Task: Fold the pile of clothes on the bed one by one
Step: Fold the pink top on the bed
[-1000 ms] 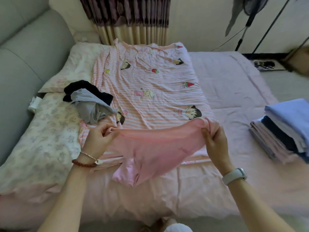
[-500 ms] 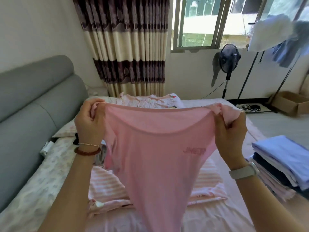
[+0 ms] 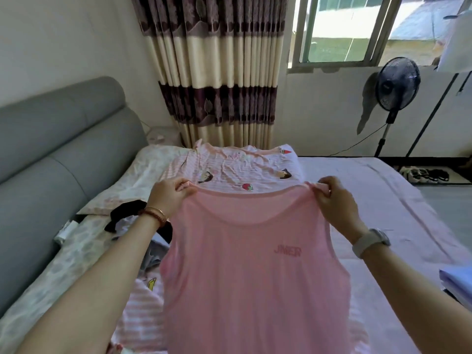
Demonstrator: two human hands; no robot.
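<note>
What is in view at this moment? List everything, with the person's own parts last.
pink tank top: one, pink with small chest lettering, held up over the bed by its shoulder straps
striped cartoon sheet: one, pink and white, spread on the bed behind the top
unfolded clothes: small pile, black and grey, on the bed at left
folded stack: one, light blue on top, right edge of the bed
bed: one, pale pink cover
headboard: one, grey, left
curtain: one, cream and brown, behind the bed
window: one, top right
fan: one, black, by the wall
left hand: grips the left strap, bracelets on wrist
right hand: grips the right strap, pale watch on wrist
</note>
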